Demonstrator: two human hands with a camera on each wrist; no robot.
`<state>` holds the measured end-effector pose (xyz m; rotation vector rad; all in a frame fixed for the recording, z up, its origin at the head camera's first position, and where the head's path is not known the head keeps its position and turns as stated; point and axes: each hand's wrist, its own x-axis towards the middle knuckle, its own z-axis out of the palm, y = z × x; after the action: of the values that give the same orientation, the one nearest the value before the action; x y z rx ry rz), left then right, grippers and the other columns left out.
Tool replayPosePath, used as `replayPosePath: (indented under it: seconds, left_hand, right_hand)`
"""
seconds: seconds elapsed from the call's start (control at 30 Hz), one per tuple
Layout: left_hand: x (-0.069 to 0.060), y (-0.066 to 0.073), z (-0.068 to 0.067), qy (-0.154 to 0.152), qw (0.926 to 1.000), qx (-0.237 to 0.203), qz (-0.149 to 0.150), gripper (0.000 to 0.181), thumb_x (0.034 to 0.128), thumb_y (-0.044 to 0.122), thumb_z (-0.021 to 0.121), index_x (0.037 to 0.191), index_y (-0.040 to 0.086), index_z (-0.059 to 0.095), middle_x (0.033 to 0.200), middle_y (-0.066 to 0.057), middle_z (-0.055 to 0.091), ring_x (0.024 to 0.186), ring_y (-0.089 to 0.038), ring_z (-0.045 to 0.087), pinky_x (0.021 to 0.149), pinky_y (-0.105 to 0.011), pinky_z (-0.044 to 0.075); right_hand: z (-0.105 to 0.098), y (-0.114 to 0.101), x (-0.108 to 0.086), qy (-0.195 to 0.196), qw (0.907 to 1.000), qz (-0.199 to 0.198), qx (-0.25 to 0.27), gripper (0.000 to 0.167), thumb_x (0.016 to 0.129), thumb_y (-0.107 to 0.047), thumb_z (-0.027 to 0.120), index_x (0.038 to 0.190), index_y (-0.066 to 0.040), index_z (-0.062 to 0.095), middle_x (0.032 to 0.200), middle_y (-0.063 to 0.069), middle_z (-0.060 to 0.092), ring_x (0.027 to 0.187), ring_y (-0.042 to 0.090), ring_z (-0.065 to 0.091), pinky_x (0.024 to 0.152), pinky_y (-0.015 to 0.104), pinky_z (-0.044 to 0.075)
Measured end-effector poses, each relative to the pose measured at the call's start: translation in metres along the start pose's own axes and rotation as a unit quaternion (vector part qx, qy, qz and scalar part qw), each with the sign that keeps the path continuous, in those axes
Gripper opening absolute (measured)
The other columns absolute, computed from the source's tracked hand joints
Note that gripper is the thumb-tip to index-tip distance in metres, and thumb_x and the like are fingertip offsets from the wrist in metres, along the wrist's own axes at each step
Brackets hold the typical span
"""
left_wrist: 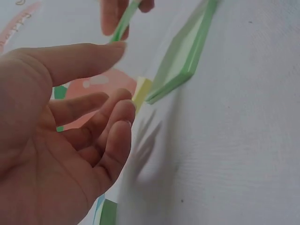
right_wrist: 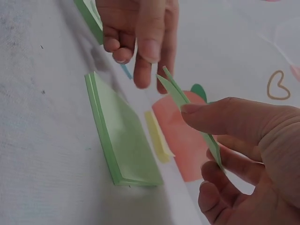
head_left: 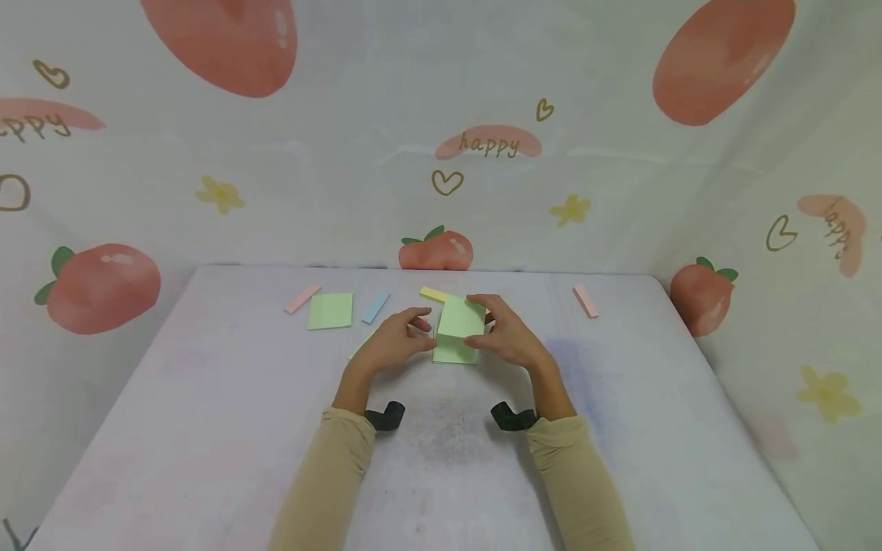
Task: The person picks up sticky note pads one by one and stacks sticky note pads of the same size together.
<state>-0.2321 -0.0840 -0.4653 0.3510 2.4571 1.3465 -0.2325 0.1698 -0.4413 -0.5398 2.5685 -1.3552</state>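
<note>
My right hand pinches a thin green square pad between thumb and fingers, held tilted above another green pad that lies on the table. In the right wrist view the held pad is seen edge-on, its layers parted at the upper end, and the lower pad lies beside it. My left hand is just left of the pads, fingers loosely bent, holding nothing. In the left wrist view its thumb tip comes near the edge of the held pad; whether they touch I cannot tell.
A yellow strip lies behind the pads. To the left are a blue strip, a green square pad and a pink strip. Another green piece is partly hidden by my left hand. A pink strip lies at right.
</note>
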Motion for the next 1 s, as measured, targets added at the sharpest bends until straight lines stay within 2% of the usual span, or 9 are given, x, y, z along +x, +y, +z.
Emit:
replayPosePath:
  seconds: [0.23, 0.4, 0.53, 0.67, 0.83, 1.0]
  left_hand:
    - [0.0, 0.009, 0.002, 0.014, 0.9995, -0.028, 0.011, 0.055, 0.1003, 0.037, 0.062, 0.149, 0.014, 0.051, 0.12, -0.007, 0.069, 0.097, -0.019, 0.066, 0.088, -0.035, 0.053]
    - [0.0, 0.012, 0.006, 0.037, 0.9984, -0.042, 0.0, 0.051, 0.1029, 0.037, 0.058, 0.147, 0.014, 0.052, 0.113, -0.008, 0.07, 0.09, -0.018, 0.065, 0.086, -0.034, 0.051]
    - [0.001, 0.013, 0.009, 0.06, 0.9969, -0.051, 0.003, 0.05, 0.1039, 0.033, 0.057, 0.149, 0.013, 0.049, 0.111, -0.008, 0.069, 0.086, -0.017, 0.064, 0.081, -0.032, 0.05]
    - [0.001, 0.013, 0.01, 0.088, 0.9942, -0.059, 0.015, 0.044, 0.1038, 0.028, 0.057, 0.145, 0.014, 0.053, 0.108, -0.009, 0.068, 0.082, -0.018, 0.064, 0.076, -0.031, 0.051]
    - [0.001, 0.012, 0.009, 0.106, 0.9923, -0.063, 0.015, 0.036, 0.102, 0.025, 0.059, 0.137, 0.013, 0.059, 0.105, -0.009, 0.07, 0.081, -0.018, 0.064, 0.072, -0.029, 0.05]
    - [0.002, 0.011, 0.009, 0.111, 0.991, -0.075, 0.005, 0.034, 0.1001, 0.024, 0.062, 0.13, 0.01, 0.057, 0.101, -0.01, 0.073, 0.08, -0.017, 0.063, 0.073, -0.028, 0.049]
  right_hand:
    - [0.002, -0.002, -0.003, -0.011, 0.9999, 0.002, 0.002, 0.075, 0.087, -0.011, 0.079, 0.152, -0.01, 0.042, 0.151, 0.013, 0.043, 0.11, 0.031, 0.052, 0.083, 0.033, 0.049]
    - [0.006, -0.003, -0.004, -0.034, 0.9992, -0.018, 0.013, 0.074, 0.087, -0.008, 0.077, 0.152, -0.012, 0.043, 0.152, 0.01, 0.042, 0.11, 0.03, 0.052, 0.083, 0.032, 0.05]
    - [0.009, -0.002, -0.003, -0.056, 0.9974, -0.041, 0.016, 0.072, 0.087, -0.005, 0.076, 0.151, -0.012, 0.044, 0.158, 0.008, 0.039, 0.106, 0.028, 0.052, 0.081, 0.03, 0.05]
    - [0.01, -0.002, -0.001, -0.067, 0.9965, -0.046, 0.018, 0.072, 0.087, -0.004, 0.074, 0.153, -0.013, 0.043, 0.162, 0.007, 0.035, 0.1, 0.026, 0.051, 0.082, 0.03, 0.049]
    - [0.009, -0.003, -0.003, -0.047, 0.9981, -0.012, 0.039, 0.077, 0.088, -0.004, 0.073, 0.156, -0.015, 0.038, 0.16, 0.011, 0.032, 0.095, 0.026, 0.058, 0.079, 0.032, 0.051]
    - [0.008, -0.001, -0.003, 0.01, 0.9986, 0.022, 0.047, 0.071, 0.092, -0.009, 0.071, 0.155, -0.016, 0.04, 0.148, 0.014, 0.05, 0.103, 0.028, 0.065, 0.083, 0.035, 0.052]
